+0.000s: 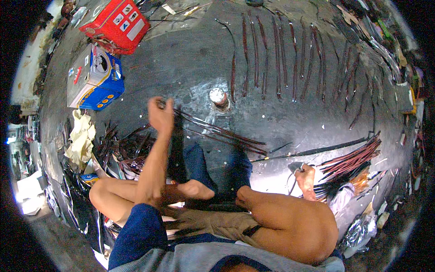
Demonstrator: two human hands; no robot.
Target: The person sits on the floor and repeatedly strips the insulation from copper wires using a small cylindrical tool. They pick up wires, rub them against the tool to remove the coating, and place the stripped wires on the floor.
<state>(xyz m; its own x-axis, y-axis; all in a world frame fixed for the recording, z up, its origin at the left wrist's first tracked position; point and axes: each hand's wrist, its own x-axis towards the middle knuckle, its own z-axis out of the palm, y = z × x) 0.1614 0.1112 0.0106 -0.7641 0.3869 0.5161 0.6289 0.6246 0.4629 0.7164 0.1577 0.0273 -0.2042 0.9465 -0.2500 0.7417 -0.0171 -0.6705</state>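
My left hand (pixel 161 117) is raised at centre-left, slightly blurred, its fingers curled round something small and dark that I cannot make out. Right beside it, several thin dark-red strips (pixel 222 129) slant down to the right; whether the fingers hold their ends is unclear. My right hand (pixel 306 176) shows beyond my right knee, closed on a small dark object (pixel 295 166) whose kind I cannot tell. To its right lies a fanned bundle of reddish-brown strips (pixel 353 156). A tangle of similar dark strips (pixel 136 147) lies left of my left forearm.
Many dark strips (pixel 277 56) lie in a row on the dark floor at the far right. A red box (pixel 118 27) and a blue-and-white box (pixel 102 79) stand far left. Ahead stands a small silver-topped container (pixel 218 97). Crumpled pale paper (pixel 81 136) lies left; clear plastic (pixel 360 231) lies right.
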